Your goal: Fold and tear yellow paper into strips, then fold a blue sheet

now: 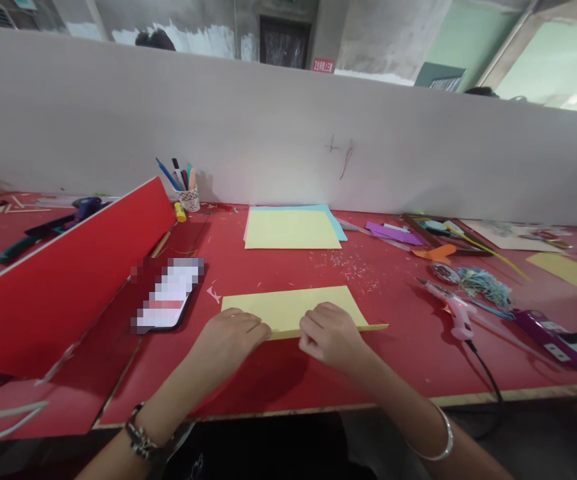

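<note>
A sheet of yellow paper (288, 303) lies on the red tabletop in front of me, with a narrow strip folded along its near edge. My left hand (236, 333) is closed on the left part of that folded edge, fingers curled over it. On the right part of the same edge my right hand (331, 333) is closed too, knuckles bent against the paper. The fold's right end sticks out past the sheet. Both thumbs are partly hidden by the fingers and paper.
Further back lies a stack of coloured paper (293, 229). A phone (171, 297) and a red panel (73, 280) are at the left, a pen cup (187, 198) behind. To the right are a pink glue gun (451, 307), its cord, shredded paper (483, 285) and a purple power strip (551, 337).
</note>
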`<state>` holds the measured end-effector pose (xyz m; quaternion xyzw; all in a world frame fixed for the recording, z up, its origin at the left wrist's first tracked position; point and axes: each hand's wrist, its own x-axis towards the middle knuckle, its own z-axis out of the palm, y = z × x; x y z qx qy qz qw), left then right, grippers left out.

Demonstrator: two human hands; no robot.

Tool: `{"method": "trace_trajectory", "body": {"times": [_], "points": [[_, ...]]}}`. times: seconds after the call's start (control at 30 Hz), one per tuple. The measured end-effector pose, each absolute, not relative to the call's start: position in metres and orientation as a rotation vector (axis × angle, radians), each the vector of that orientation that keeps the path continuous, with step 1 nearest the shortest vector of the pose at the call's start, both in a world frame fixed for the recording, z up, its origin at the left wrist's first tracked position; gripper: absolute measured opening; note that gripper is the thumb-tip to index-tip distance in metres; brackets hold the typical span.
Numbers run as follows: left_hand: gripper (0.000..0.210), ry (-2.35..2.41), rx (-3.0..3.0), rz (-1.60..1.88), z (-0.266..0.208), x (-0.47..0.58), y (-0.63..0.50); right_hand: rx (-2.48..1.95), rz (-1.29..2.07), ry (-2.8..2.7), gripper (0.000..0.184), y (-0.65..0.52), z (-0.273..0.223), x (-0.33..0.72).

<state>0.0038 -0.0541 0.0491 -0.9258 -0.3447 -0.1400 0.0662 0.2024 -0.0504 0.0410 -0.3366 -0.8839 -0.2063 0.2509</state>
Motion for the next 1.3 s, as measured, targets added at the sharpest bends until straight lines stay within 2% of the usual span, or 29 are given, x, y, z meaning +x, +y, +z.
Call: {"method": "trace_trajectory", "body": {"times": [0.1,0.53,0.8,0.9,1.0,1.13,1.3], "points": [[0.029,-0.983,-2.771,-0.511,0.045,-0.005,-0.051,-0.911,-0.592,-2.400,0.025,-0.048,0.043,0.219],[0.038,-0.981,-2.747,-0.476,0.041,-0.024,-0.044,-0.948,-0.798,-2.370,0.030,-0.054,0.031,0.287],[0.037,-0.886,-2.642,-0.557,0.043,-0.028,-0.043,-1.248,-0.620,-2.027,0.020,-0.067,0.037,0.315],[0.038,-0.823,-2.628,-0.637,0.041,-0.020,-0.043,-1.193,-0.491,-2.168,0.014,-0.070,0.047,0.289],[0.036,-0.801,-2.619,-0.697,0.040,-0.015,-0.042,-1.158,-0.434,-2.416,0.016,-0.068,0.051,0.262],[0.031,-0.811,-2.598,-0.737,0.042,-0.009,-0.041,-1.063,-0.469,-2.474,0.031,-0.059,0.047,0.247],[0.024,-0.754,-2.600,-0.732,0.045,0.026,-0.042,-0.910,-0.374,-2.531,0.036,-0.054,0.046,0.231]]}}
